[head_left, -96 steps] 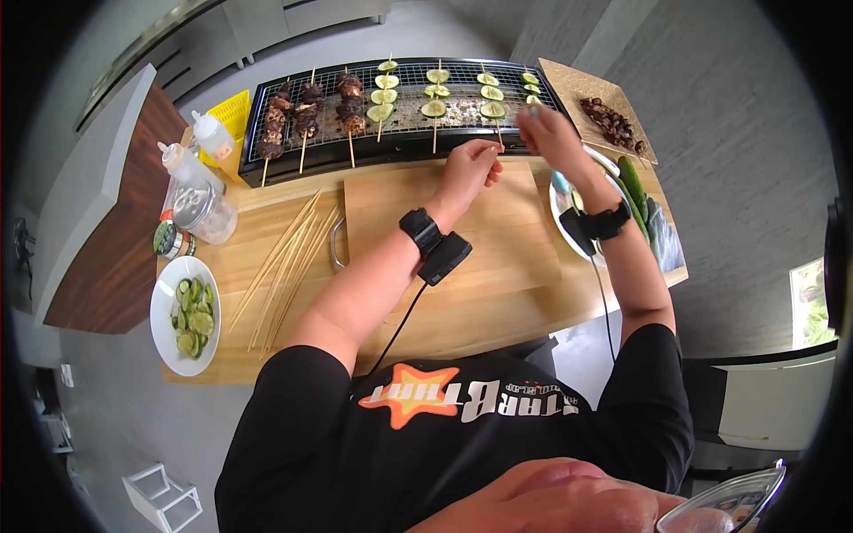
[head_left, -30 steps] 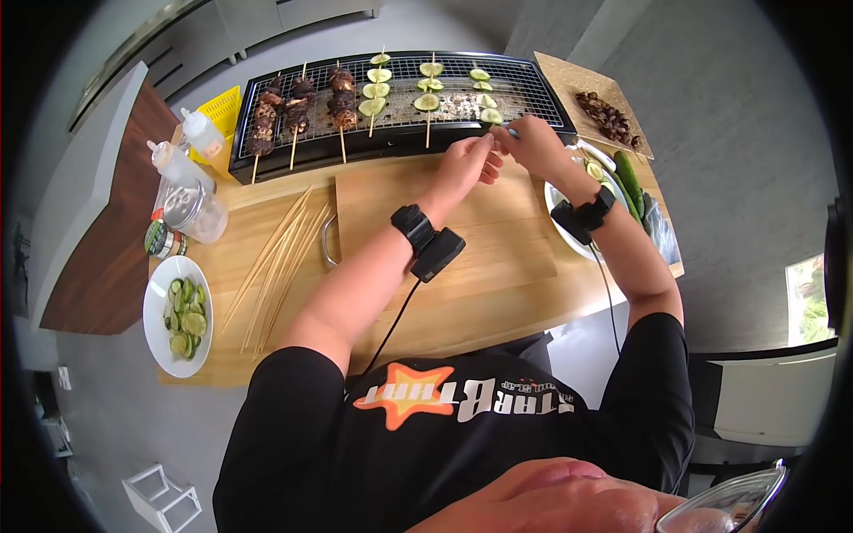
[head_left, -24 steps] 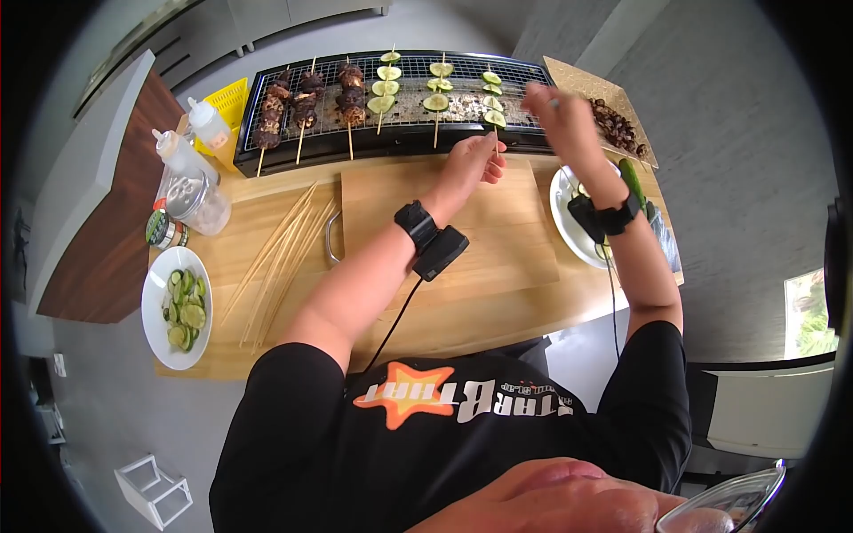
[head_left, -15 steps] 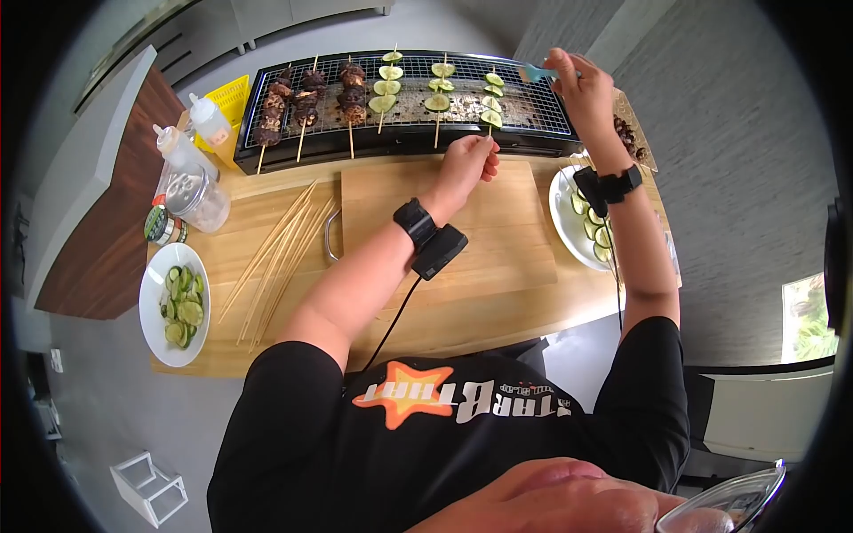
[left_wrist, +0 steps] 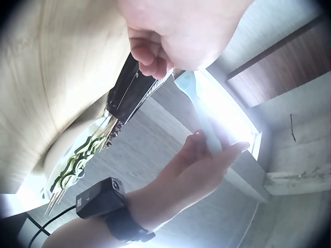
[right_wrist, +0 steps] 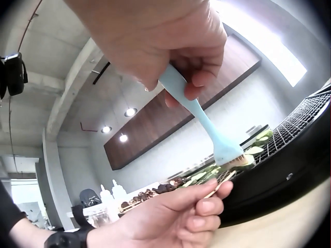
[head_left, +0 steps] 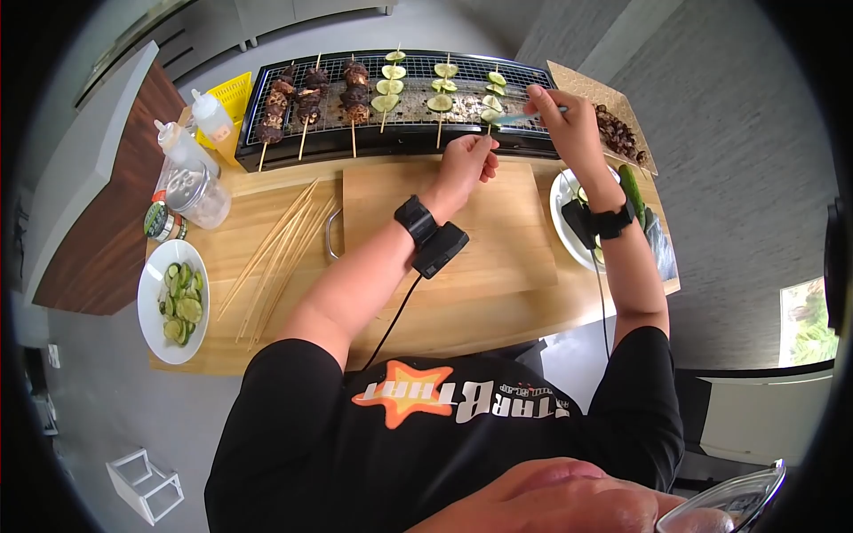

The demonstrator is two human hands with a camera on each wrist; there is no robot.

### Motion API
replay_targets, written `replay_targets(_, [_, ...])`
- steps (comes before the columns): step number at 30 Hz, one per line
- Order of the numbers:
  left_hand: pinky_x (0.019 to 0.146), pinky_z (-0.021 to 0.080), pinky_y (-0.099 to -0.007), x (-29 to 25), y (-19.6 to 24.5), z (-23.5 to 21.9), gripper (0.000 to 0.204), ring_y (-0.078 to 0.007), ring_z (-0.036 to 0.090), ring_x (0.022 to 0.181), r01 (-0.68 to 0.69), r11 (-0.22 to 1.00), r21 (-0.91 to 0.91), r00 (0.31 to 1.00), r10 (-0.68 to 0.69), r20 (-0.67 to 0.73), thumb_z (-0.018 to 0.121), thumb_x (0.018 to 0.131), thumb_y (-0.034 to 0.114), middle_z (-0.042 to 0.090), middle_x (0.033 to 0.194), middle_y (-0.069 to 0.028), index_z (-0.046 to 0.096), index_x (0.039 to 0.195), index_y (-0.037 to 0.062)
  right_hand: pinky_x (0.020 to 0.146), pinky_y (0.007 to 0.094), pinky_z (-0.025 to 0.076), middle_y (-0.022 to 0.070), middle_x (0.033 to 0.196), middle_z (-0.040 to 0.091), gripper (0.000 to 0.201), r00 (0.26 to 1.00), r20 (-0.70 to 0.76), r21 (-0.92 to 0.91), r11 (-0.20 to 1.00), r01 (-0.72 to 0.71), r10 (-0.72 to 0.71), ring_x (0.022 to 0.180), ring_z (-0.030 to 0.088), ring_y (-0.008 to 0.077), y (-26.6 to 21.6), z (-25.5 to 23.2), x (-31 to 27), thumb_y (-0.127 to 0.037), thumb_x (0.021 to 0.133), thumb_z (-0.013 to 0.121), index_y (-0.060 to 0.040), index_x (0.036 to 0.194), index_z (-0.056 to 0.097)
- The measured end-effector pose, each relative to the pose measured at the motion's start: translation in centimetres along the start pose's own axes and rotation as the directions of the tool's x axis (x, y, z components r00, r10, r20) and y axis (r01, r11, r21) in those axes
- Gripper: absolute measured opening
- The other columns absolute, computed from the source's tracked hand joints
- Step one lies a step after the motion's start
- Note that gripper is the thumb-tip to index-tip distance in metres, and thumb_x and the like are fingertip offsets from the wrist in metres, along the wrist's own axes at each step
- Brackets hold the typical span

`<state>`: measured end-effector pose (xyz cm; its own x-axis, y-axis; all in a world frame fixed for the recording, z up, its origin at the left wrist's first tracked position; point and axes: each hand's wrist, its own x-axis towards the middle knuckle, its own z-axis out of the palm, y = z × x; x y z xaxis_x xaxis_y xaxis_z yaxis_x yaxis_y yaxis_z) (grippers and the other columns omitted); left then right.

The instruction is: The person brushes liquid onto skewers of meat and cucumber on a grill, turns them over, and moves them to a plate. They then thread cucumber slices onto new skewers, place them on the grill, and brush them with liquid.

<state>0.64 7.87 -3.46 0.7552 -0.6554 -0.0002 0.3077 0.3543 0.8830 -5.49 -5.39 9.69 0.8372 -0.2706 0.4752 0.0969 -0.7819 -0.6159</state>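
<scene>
My left hand [head_left: 466,169] pinches the bare end of a thin wooden stick [right_wrist: 219,187] at the grill's front edge. Round cucumber slices [head_left: 493,102] are threaded along that stick, over the wire grate. In my right hand [head_left: 575,129] is a light blue basting brush [right_wrist: 204,121], gripped by its handle and slanting down. Its bristles [right_wrist: 235,161] meet the slice nearest my left fingers in the right wrist view. The left wrist view has the brush [left_wrist: 199,106] close beyond my left hand, whose fingers hide the stick there.
The black grill [head_left: 400,140] also bears cucumber skewers [head_left: 389,86] and dark meat skewers [head_left: 274,108]. Loose sticks [head_left: 280,253] lie left of a wooden board [head_left: 444,240]. Bowls of slices stand left [head_left: 147,311] and right [head_left: 560,209]; squeeze bottles [head_left: 178,147] stand back left.
My right hand lifts the brush from the skewer toward the grill's back right, then brings it down left to the nearest slice. My left hand stays at the stick's end.
</scene>
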Motion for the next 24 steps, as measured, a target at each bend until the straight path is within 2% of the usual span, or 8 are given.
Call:
replay_targets(1, [0.051,0.04,-0.0209,0.0,0.1,0.0,0.024,-0.007,0.051,0.056,0.002,1.0,-0.001,1.0,-0.002,0.0,0.052,0.097,0.026,0.058,0.068,0.0007,0.06,0.091,0.0045,0.049,0.0272,0.035,0.0034,0.051,0.049,0.045,1.0,0.013,-0.005,1.0,-0.023,0.023,0.051,0.042,0.0093,-0.4,-0.2,-0.4,-0.04,0.093,0.059,0.0012,0.075,0.069])
replay_targets(4, [0.05,0.038,-0.0202,-0.3,0.3,0.1,0.021,-0.0061,0.049,0.054,-0.013,1.0,0.007,1.0,0.013,-0.012,0.055,0.096,0.024,0.056,0.066,0.0015,0.06,0.09,0.0044,0.059,0.0212,0.045,0.0029,0.072,0.066,0.042,0.992,0.05,-0.024,0.993,-0.118,0.119,0.064,0.054,0.0065,-0.8,-1.2,-1.1,-0.036,0.094,0.058,0.002,0.081,0.07])
replay_targets(7, [0.047,0.035,-0.0196,-0.2,0.2,0.2,0.019,-0.0051,0.045,0.052,-0.083,0.995,0.058,0.995,0.086,-0.055,0.058,0.093,0.022,0.054,0.063,0.0024,0.06,0.087,0.0041,0.06,0.0204,0.045,0.0032,0.076,0.068,0.04,0.992,-0.07,0.142,0.986,-0.09,0.101,0.066,0.054,0.006,-0.3,-1.9,-1.4,-0.035,0.095,0.058,0.0015,0.081,0.069])
replay_targets(11, [0.045,0.031,-0.0196,0.0,-0.1,0.3,0.017,-0.0039,0.041,0.05,-0.185,0.98,0.074,0.973,0.193,-0.129,0.062,0.091,0.019,0.052,0.061,0.003,0.059,0.083,0.0038,0.059,0.0209,0.044,0.0016,0.073,0.065,0.037,0.975,-0.215,0.263,0.965,0.0,0.059,0.066,0.055,0.0065,0.6,-2.9,-1.2,-0.033,0.094,0.06,0.0016,0.086,0.07])
replay_targets(17, [0.046,0.031,-0.0198,0.1,-0.1,0.1,0.017,-0.0036,0.042,0.052,-0.167,0.98,0.105,0.973,0.181,-0.144,0.06,0.091,0.018,0.052,0.062,0.0029,0.061,0.084,0.0029,0.062,0.0189,0.045,0.0017,0.074,0.065,0.029,0.976,-0.206,0.242,0.97,-0.018,0.07,0.07,0.057,0.0055,3.5,-2.3,0.3,-0.026,0.089,0.067,0.0021,0.092,0.069])
replay_targets(20, [0.047,0.032,-0.0194,0.0,0.0,0.1,0.014,-0.0035,0.043,0.053,-0.105,0.994,0.002,0.988,0.104,-0.116,0.058,0.091,0.015,0.054,0.064,0.0025,0.062,0.089,0.0021,0.06,0.0196,0.044,0.0014,0.076,0.065,0.024,0.982,-0.184,0.292,0.956,0.025,0.031,0.069,0.055,0.0053,4.3,-1.0,1.2,-0.02,0.088,0.068,0.0021,0.097,0.067])
replay_targets(21, [0.048,0.033,-0.0192,-0.1,0.0,0.1,0.014,-0.0036,0.044,0.054,-0.112,0.994,0.006,0.987,0.112,-0.111,0.057,0.091,0.014,0.054,0.064,0.0024,0.063,0.09,0.0019,0.058,0.0214,0.043,0.0015,0.077,0.064,0.02,0.985,-0.174,0.277,0.96,0.036,0.013,0.067,0.053,0.0056,4.6,-0.7,1.4,-0.014,0.088,0.066,0.0008,0.101,0.065])
replay_targets(24, [0.049,0.034,-0.0186,0.0,-0.1,0.2,0.014,-0.0035,0.045,0.055,-0.124,0.992,0.014,0.986,0.125,-0.11,0.055,0.091,0.013,0.055,0.066,0.0022,0.063,0.093,0.0012,0.056,0.0236,0.042,0.0027,0.076,0.064,0.019,0.988,-0.147,0.258,0.963,0.083,-0.046,0.064,0.051,0.0066,5.9,0.4,2.8,-0.014,0.089,0.064,-0.0012,0.103,0.064])
